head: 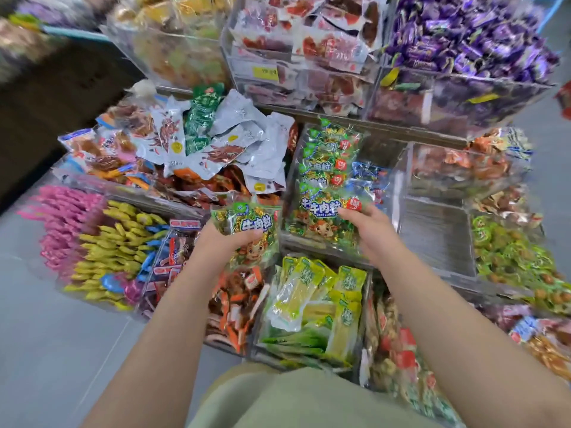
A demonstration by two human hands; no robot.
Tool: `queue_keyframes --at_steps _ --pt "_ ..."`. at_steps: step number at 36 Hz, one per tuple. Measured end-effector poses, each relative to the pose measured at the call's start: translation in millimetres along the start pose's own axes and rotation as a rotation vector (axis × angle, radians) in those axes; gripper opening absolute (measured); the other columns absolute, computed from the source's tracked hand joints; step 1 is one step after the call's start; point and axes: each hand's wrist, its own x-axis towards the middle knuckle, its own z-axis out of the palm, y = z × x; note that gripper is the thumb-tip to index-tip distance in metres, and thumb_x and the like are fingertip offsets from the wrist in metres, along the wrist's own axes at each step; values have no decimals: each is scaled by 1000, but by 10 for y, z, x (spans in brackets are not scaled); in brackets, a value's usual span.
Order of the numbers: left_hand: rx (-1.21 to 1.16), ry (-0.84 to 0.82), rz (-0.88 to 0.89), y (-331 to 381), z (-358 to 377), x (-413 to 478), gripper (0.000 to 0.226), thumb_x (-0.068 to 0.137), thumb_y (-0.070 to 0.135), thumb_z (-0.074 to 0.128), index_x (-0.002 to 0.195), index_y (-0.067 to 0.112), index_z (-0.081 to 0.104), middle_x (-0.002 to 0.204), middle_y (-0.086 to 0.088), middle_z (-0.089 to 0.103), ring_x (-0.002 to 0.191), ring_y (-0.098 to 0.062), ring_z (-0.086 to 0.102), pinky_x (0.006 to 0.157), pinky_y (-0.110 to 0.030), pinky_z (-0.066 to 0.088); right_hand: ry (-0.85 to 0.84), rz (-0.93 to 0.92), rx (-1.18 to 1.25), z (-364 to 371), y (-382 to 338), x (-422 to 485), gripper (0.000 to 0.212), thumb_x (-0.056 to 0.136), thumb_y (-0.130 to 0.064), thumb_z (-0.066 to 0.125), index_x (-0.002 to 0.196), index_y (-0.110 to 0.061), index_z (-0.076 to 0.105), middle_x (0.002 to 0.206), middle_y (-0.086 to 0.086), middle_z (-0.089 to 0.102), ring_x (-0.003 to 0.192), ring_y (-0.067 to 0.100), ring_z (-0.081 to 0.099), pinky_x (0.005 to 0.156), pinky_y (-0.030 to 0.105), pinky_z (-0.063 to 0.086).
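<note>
While the left grip (225,240) curls round one beef-cube bag (247,222), with the clear bin (397,180) just right of it, the right grip (367,230) pinches the front bag (318,211) standing inside that bin. Slick film could slip free, or the crowded bags behind (327,149) could topple out. Both held bags are glossy green-gold, printed with a cartoon calf.

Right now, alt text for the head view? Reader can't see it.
A person's left hand holds a green beef-cube packet above a snack display, while the right hand grips the front packet of a matching row in a clear bin. Other bins around it hold pink, yellow, purple and red wrapped snacks.
</note>
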Motion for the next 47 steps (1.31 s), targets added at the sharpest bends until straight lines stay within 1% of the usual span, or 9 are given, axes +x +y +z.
queue_keyframes --at_steps 4,11,16,22,28,31,34,40,47 --pt "134 -92 5 242 -240 245 138 22 71 83 143 24 36 143 -2 48 127 -27 49 103 -51 42 75 -75 -73 278 -66 202 34 68 -42 79 95 -29 63 112 -6 65 106 16 59 87 35 44" --pt "147 -158 122 626 -508 609 150 17 74 81 148 23 28 151 -4 37 135 -25 40 108 -49 35 95 -75 -282 562 89 340 31 76 -24 77 104 -34 67 93 -19 57 75 7 61 56 8 44" --pt "85 -258 168 725 -542 781 88 21 65 87 97 38 53 104 13 68 99 -8 64 94 -39 47 143 -91 -349 588 134 326 32 75 -23 79 100 -37 64 90 -19 61 75 0 59 51 7 42" --pt "48 -301 104 707 -552 793 130 21 64 90 133 16 45 128 -2 61 117 -23 58 103 -53 43 320 -114 -312 581 136 266 48 72 -27 81 112 -24 54 106 -5 56 86 7 54 66 21 41" --pt "8 -406 130 607 -476 785 62 43 27 94 96 23 64 87 5 76 86 -16 72 82 -41 55 524 -442 -312 694 -32 -270 22 78 -32 73 91 -32 55 85 -13 53 79 2 50 73 21 38" --pt "-5 -445 151 586 -384 755 59 42 33 91 94 22 65 84 6 76 80 -12 73 74 -33 52 335 -520 -191 923 -138 -542 11 73 -46 63 80 -38 61 66 -20 57 61 -3 50 60 12 40" --pt "8 -470 149 553 -286 742 62 45 31 92 100 19 67 93 -1 76 89 -20 72 83 -40 54 74 -380 -98 1123 -122 -578 23 74 -42 71 92 -36 59 73 -16 61 73 3 58 75 26 51" --pt "116 -509 141 511 -180 716 109 28 58 93 123 18 59 116 -4 69 107 -25 65 95 -49 51 24 -145 82 1052 -66 -484 29 74 -26 78 91 -31 55 83 -7 53 73 12 54 71 28 49" --pt "127 -339 136 478 -184 677 90 53 86 61 125 32 56 126 15 57 114 -13 51 88 -28 36 -3 -254 211 747 -27 -424 18 76 -8 71 79 -22 60 67 -11 61 59 3 56 54 17 43"
